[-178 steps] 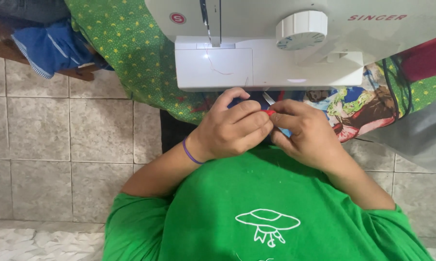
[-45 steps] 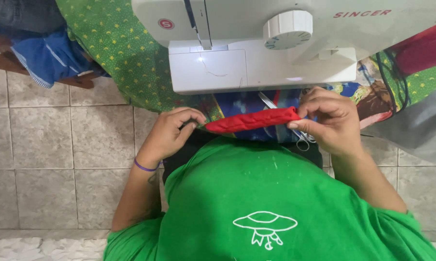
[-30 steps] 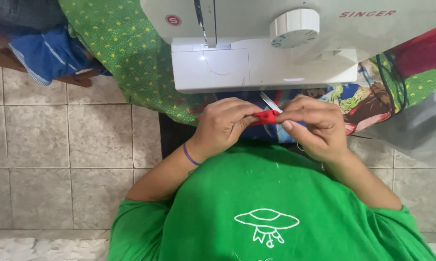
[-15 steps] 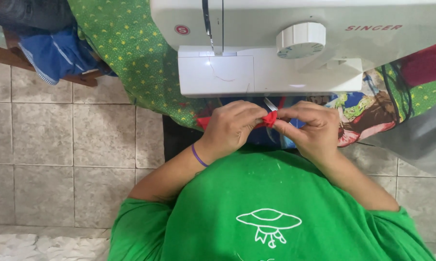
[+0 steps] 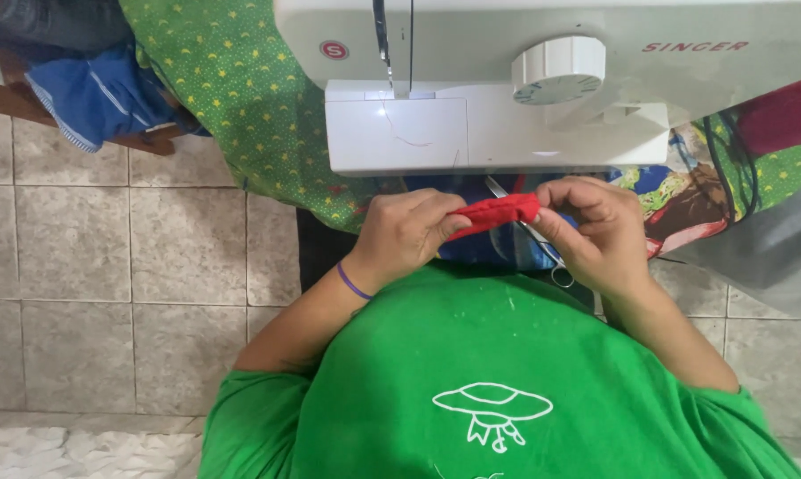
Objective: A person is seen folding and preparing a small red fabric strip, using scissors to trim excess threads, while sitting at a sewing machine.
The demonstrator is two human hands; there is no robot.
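**A:** What are the hands holding?

**B:** A small strip of red fabric (image 5: 493, 213). The left hand (image 5: 405, 232) pinches one end, with the thumb and curled fingers closed tight over the cloth. The right hand (image 5: 595, 231) pinches the other end the same way, fingertips pressed together on the strip. The red piece spans the short gap between the two pinches, roughly level and folded or rolled along its length.

**A:** Any slack in either grip?

**B:** None that I can see. Both hands are clamped on the fabric, with no open space between fingers and cloth.

**A:** What sits around the grip?

**B:** Just beyond the held strip, away from the person, is the front of a white sewing machine (image 5: 498, 124); its round dial (image 5: 558, 71) sits above the right-hand pinch. Directly under the strip lies patterned blue cloth, and a pair of scissors (image 5: 533, 244) rests there, its blades passing beneath the red piece near the right fingers. A purple band (image 5: 353, 282) circles the left wrist, behind that grip. Out past the left hand, a green dotted cloth (image 5: 232, 98) hangs over the table edge above the tiled floor (image 5: 107, 266).
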